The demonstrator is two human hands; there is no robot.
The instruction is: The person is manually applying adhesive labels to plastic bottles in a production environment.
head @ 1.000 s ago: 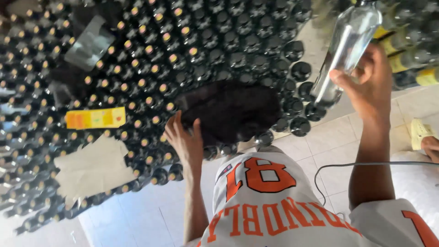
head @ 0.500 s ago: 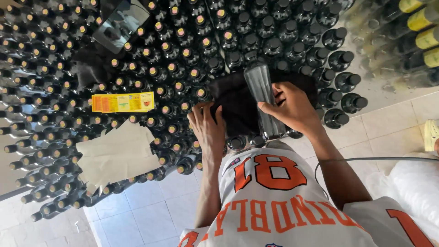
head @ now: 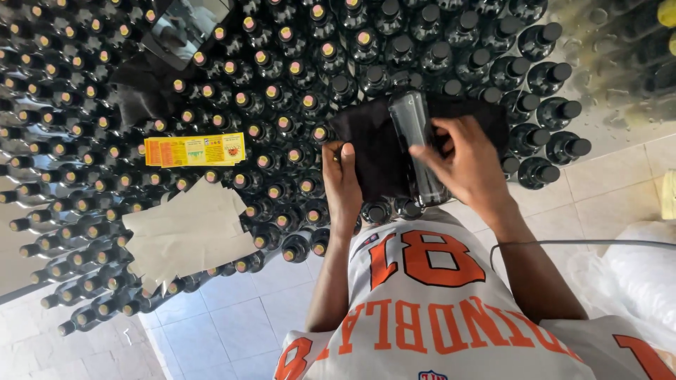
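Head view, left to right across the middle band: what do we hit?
Yellow label strip → left hand on the dark cloth → clear bottle → right hand gripping that bottle → black-capped bottles at the edge of the stack.

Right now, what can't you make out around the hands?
Head view only:
- Clear bottle: lower end hidden by right hand; contents unclear.
- Dark cloth: near edge hidden under left hand.
- Yellow label strip: print too small.
- Capped bottles: cut off at top edge.
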